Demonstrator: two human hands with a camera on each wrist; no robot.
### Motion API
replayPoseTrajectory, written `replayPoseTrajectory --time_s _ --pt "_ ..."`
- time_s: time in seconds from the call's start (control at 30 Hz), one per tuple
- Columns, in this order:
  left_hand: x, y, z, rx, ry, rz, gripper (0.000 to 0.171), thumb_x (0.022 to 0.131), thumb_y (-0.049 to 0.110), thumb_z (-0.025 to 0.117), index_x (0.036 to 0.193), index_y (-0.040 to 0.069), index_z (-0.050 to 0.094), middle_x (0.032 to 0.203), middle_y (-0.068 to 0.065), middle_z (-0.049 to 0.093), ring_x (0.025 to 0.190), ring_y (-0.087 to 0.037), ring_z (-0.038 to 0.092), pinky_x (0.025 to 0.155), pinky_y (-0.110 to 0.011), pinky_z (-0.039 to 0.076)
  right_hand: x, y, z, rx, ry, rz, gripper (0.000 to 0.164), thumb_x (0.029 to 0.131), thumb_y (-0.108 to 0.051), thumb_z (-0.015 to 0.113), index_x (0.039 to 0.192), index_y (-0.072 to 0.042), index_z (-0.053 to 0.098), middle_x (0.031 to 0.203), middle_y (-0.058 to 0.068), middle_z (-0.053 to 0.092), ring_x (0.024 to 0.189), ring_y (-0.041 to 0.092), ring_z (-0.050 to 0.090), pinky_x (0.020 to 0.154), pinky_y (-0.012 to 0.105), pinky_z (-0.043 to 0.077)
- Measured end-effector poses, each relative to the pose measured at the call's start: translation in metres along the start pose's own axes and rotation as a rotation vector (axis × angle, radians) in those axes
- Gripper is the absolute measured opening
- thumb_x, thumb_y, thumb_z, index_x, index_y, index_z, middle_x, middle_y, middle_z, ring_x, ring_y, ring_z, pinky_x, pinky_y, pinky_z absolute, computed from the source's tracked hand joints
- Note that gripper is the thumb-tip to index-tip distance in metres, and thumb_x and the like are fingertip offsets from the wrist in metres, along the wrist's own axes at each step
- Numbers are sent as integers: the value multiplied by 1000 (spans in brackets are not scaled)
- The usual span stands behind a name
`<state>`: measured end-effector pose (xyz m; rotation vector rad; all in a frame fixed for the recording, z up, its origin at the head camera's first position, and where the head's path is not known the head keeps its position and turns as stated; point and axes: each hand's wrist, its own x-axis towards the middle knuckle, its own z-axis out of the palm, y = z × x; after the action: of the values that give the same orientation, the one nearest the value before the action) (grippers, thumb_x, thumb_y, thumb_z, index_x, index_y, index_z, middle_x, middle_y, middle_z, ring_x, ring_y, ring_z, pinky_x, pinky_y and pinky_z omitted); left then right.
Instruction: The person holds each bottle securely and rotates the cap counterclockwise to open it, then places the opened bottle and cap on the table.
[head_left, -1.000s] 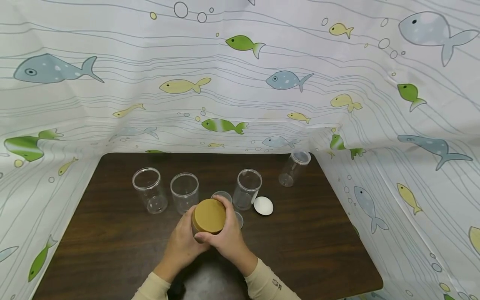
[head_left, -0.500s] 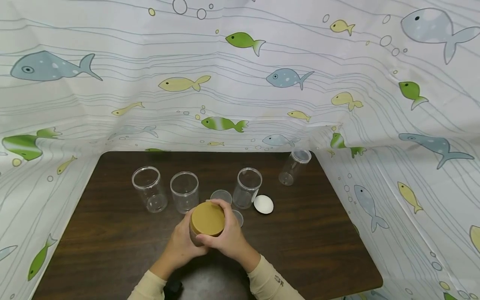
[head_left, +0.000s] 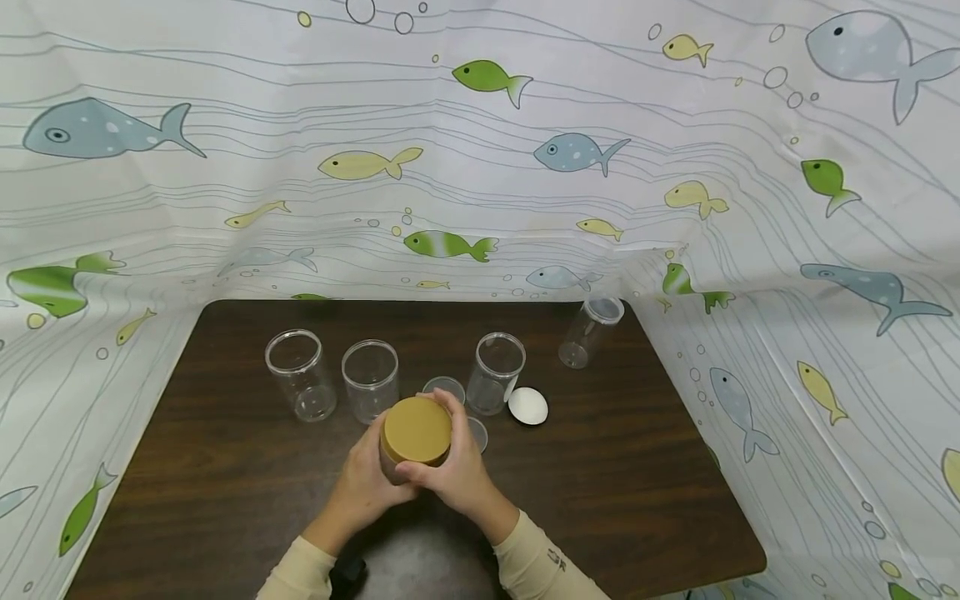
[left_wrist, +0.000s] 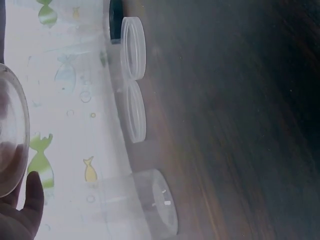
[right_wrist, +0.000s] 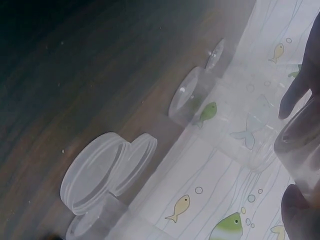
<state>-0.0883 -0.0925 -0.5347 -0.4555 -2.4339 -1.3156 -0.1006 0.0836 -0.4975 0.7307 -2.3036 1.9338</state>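
Over the front middle of the table, both hands hold a clear jar (left_wrist: 12, 135) topped with a gold lid (head_left: 417, 429). My left hand (head_left: 363, 483) grips the jar from the left side, below the lid. From the right, my right hand (head_left: 461, 467) curls round it, its thumb at the near edge of the lid and its fingers at the far edge. The jar's round bottom is raised above the table in the left wrist view. Just behind the hands lie two clear lids, one farther back (head_left: 444, 390) and one nearer (head_left: 476, 435), partly covered by the right hand.
Three open clear jars stand across the table: far left (head_left: 296, 375), left of centre (head_left: 371, 383) and right of centre (head_left: 497, 375). A white disc with a dark rim (head_left: 528, 406) lies beside the last. A lidded clear jar (head_left: 591, 333) stands at the back right corner. Fish-patterned cloth (head_left: 480, 167) surrounds the table.
Both hands keep their grip on the jar, which has shifted slightly left and towards the body. The head view has tilted a little. The other jars and lids stay put.
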Motion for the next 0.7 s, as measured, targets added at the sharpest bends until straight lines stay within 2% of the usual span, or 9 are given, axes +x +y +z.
replayPoseTrajectory --time_s 0.23,0.43,0.6,0.7 --pt "0 -1 -4 -34 -37 -2 103 53 14 95 141 0 45 122 -15 65 103 -26 65 84 -51 54 2 4 -3 24 -26 1 97 82 -47 84 152 -6 30 151 0 48 132 21 51 108 37 42" --pt "1 -2 -8 -109 -102 3 99 58 20 97 142 4 46 121 -6 66 102 -18 63 84 -42 54 5 12 -7 132 -95 -45 100 82 -53 82 151 -2 31 151 8 50 133 22 51 110 34 39" --pt "0 -4 -11 -158 -175 -35 99 61 23 97 145 9 45 124 -2 64 104 -14 61 86 -38 53 4 17 -11 178 -161 -2 104 82 -55 80 153 -1 29 152 9 49 132 20 51 110 32 39" --pt "0 -5 -13 -183 -195 -48 100 62 22 97 146 10 44 125 -1 63 105 -14 61 88 -38 52 2 18 -12 169 -171 45 105 81 -59 79 154 -3 30 151 7 51 130 19 53 109 33 41"
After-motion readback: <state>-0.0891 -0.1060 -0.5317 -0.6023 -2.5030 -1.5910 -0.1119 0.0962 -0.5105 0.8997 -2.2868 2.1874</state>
